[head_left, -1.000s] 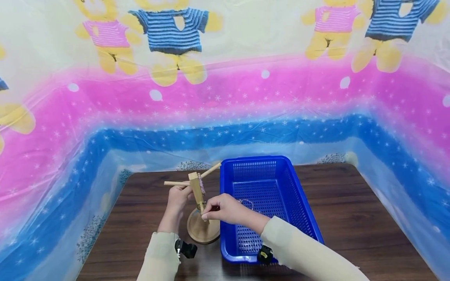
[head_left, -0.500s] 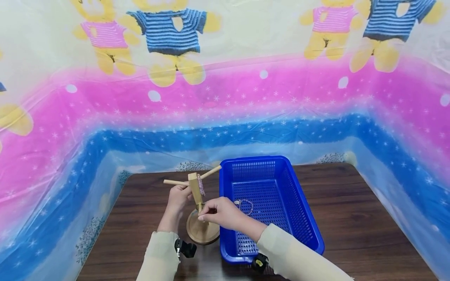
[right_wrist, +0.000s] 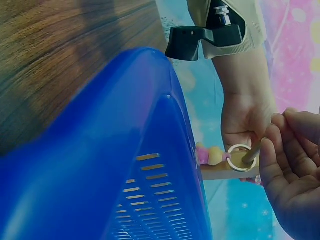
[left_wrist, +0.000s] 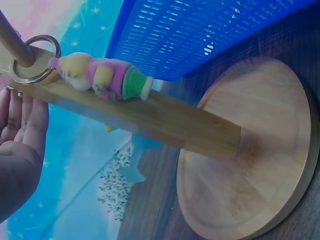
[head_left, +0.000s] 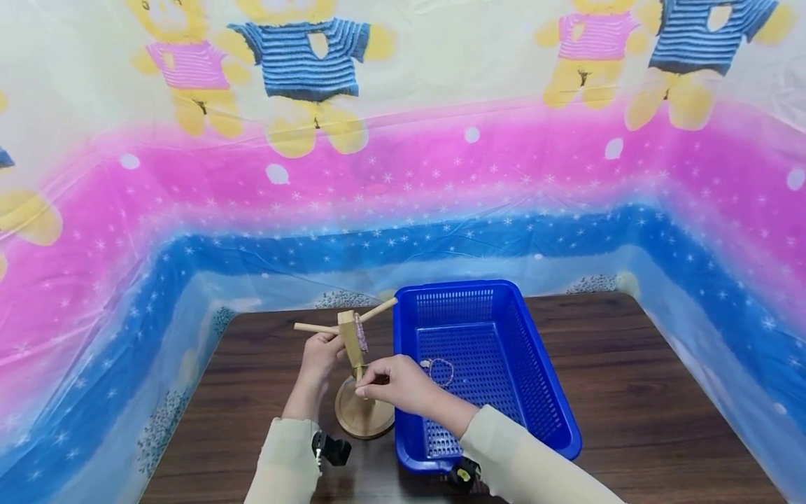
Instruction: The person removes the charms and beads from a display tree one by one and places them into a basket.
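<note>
A wooden stand (head_left: 351, 339) with a round base and several pegs is upright on the table, left of the basket. My left hand (head_left: 317, 360) grips the upper post near the left peg; its fingers are partly hidden behind the wood. At the front peg (right_wrist: 252, 155), my right hand (right_wrist: 295, 170) pinches the outer end between thumb and fingers. Around that peg hangs a metal key ring (left_wrist: 35, 80), from which a keychain figure (left_wrist: 102, 77) in pink, yellow and green lies along the post. A beaded bracelet (head_left: 361, 332) hangs on the back right peg.
Directly right of the stand is a blue perforated basket (head_left: 485, 285), its wall close to my right forearm. Another bracelet (head_left: 450, 371) lies inside it. The dark wood table (head_left: 642, 392) ends at a patterned cloth backdrop (head_left: 441, 238).
My right hand has shifted slightly down and left at the front peg, so more of the bracelet in the basket shows. The left hand and the stand stay in place.
</note>
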Demonstrator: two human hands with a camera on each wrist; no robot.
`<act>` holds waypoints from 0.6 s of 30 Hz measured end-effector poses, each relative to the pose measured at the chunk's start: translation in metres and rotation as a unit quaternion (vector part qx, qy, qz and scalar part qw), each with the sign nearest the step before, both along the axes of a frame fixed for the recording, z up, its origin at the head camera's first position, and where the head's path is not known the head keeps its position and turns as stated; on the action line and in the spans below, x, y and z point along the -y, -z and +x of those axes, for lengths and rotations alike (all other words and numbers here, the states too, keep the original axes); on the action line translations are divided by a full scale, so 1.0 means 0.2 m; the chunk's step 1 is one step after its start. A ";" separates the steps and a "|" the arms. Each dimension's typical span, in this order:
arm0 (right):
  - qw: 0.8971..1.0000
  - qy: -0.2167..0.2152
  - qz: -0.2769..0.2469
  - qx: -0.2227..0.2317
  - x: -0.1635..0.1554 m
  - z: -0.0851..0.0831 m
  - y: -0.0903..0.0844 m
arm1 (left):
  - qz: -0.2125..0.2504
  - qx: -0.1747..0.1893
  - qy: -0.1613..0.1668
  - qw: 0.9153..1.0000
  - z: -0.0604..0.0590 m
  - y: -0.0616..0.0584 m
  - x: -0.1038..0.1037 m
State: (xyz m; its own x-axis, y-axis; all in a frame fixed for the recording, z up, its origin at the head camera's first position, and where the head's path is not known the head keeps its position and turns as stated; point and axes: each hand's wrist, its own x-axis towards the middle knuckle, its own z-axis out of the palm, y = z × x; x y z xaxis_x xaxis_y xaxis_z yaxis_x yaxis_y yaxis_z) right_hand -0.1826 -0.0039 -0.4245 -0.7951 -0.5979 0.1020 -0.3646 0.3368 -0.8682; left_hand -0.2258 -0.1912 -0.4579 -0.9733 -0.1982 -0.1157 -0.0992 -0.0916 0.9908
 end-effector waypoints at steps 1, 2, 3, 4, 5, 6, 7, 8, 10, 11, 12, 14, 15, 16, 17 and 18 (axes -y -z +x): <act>1.000 0.001 -0.002 0.002 0.00 0.00 0.00 | -0.002 0.000 -0.001 1.000 0.01 0.00 0.00; 1.000 0.002 -0.002 0.006 0.00 0.00 0.00 | -0.001 -0.002 0.000 1.000 0.02 -0.01 0.01; 1.000 0.002 -0.002 0.007 0.00 0.00 0.00 | 0.007 -0.008 0.000 1.000 0.03 -0.02 0.01; 1.000 0.002 -0.003 0.009 0.00 0.00 0.00 | 0.019 -0.017 0.001 1.000 0.04 -0.02 0.02; 1.000 0.001 -0.003 0.011 0.00 0.00 0.00 | 0.033 -0.027 0.001 0.999 0.06 -0.03 0.03; 1.000 0.000 -0.003 0.011 0.00 0.00 0.01 | 0.050 -0.038 0.002 0.998 0.07 -0.04 0.04; 1.000 -0.001 -0.003 0.011 0.00 0.00 0.01 | 0.067 -0.049 0.005 0.997 0.09 -0.04 0.06; 1.000 -0.003 -0.004 0.009 0.00 0.00 0.01 | 0.083 -0.061 0.007 0.995 0.11 -0.05 0.07; 1.000 -0.005 -0.006 0.007 0.00 0.00 0.01 | 0.100 -0.083 0.010 0.992 0.15 -0.07 0.09; 1.000 -0.006 -0.008 0.005 0.00 0.00 0.02 | 0.105 -0.094 0.011 0.990 0.17 -0.08 0.10; 1.000 -0.007 -0.009 0.004 0.00 0.00 0.02 | 0.113 -0.104 0.013 0.988 0.19 -0.09 0.11; 1.000 -0.007 -0.010 0.002 0.00 -0.01 0.02 | 0.125 -0.125 0.013 0.984 0.22 -0.11 0.13; 1.000 -0.006 -0.009 0.003 0.00 0.00 0.02 | 0.129 -0.135 0.011 0.982 0.24 -0.12 0.13; 1.000 -0.005 -0.009 0.004 0.00 0.00 0.02 | 0.133 -0.146 0.007 0.980 0.25 -0.12 0.13; 1.000 -0.004 -0.009 0.005 0.00 0.00 0.01 | 0.136 -0.152 0.002 0.979 0.26 -0.14 0.13; 1.000 -0.003 -0.008 0.005 0.00 0.00 0.01 | 0.138 -0.159 -0.003 0.978 0.27 -0.15 0.13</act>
State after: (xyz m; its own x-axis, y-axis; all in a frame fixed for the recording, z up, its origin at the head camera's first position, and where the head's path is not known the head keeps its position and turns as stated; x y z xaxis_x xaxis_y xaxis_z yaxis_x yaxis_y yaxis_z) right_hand -0.1831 -0.0040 -0.4273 -0.7923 -0.6013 0.1032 -0.3577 0.3208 -0.8770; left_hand -0.1722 -0.2181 -0.4285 -0.9678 -0.2077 0.1425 0.2109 -0.3593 0.9091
